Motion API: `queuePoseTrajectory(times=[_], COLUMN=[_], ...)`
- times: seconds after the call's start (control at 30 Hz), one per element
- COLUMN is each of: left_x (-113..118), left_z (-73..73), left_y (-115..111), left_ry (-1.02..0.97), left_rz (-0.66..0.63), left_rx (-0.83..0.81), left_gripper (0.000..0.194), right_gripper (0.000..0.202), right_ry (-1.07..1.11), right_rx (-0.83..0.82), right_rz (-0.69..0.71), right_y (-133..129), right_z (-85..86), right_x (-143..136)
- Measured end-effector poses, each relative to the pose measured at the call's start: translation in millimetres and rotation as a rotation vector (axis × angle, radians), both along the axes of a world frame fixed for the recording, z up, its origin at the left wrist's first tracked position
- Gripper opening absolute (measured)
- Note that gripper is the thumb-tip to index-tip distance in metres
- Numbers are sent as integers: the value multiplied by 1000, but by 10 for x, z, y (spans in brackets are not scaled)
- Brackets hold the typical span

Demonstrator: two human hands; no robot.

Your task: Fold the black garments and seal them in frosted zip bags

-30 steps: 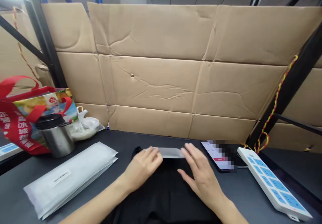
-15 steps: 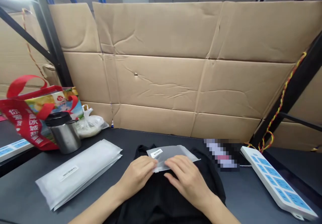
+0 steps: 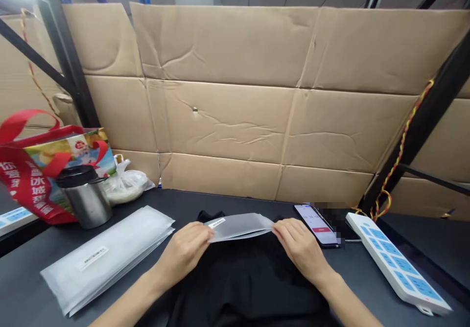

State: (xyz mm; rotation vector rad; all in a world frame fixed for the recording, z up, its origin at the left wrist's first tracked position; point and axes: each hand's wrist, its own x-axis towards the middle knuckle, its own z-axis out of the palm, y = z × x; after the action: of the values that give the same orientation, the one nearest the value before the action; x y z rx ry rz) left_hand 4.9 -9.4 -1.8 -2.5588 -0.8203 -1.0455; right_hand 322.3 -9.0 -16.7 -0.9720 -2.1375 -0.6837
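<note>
A frosted plastic bag (image 3: 242, 225) with a barcode label (image 3: 216, 222) at its left end is stretched between my two hands. My left hand (image 3: 187, 248) pinches its left corner beside the label. Its right corner is in the closed fingers of my right hand (image 3: 299, 241). Along the near edge the two layers stand slightly apart. Beneath the bag lies black cloth (image 3: 242, 278), spread toward me. To the left rests a stack of similar frosted bags (image 3: 110, 256), the top one bearing a barcode label.
A steel tumbler (image 3: 88, 202), a red carry bag (image 3: 40, 190) and a knotted clear bag (image 3: 127, 185) stand at the back left. On the right are a phone (image 3: 317, 226) and a white power strip (image 3: 400, 263). Cardboard (image 3: 227, 111) walls the far side of the dark table (image 3: 183, 199).
My right hand has moved right along the bag to its corner, and my left hand slightly left. The bag is now pulled taut, with its near edge parted.
</note>
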Motion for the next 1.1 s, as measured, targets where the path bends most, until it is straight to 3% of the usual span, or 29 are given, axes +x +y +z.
queuePoseTrajectory(times=[0.33,0.6,0.83,0.97,1.0,1.1], left_x=[35,126,200,241,245,238], left_z=[23,24,48,40,26,-54], left_y=[5,-11,-64,-88,-77,10], left_ry=[-46,-34,12,96,126,186], left_rz=[45,34,-1,-33,-28,8], left_rx=[-33,-70,-44,-70,-94,-197], left_gripper=[14,12,16,21,24,57], right_gripper=[17,22,33,20,21,27], right_ry=[83,32,-24,-97,-95,-11], right_rx=[-62,-128,-48,-113,-124,-105], right_rz=[-62,75,-29,-74,-67,50], right_y=[-3,-145,-129,-72,-57,-47], right_z=[11,60,-29,3,9,21], right_x=[-18,-281,-484,-659,-690,-718])
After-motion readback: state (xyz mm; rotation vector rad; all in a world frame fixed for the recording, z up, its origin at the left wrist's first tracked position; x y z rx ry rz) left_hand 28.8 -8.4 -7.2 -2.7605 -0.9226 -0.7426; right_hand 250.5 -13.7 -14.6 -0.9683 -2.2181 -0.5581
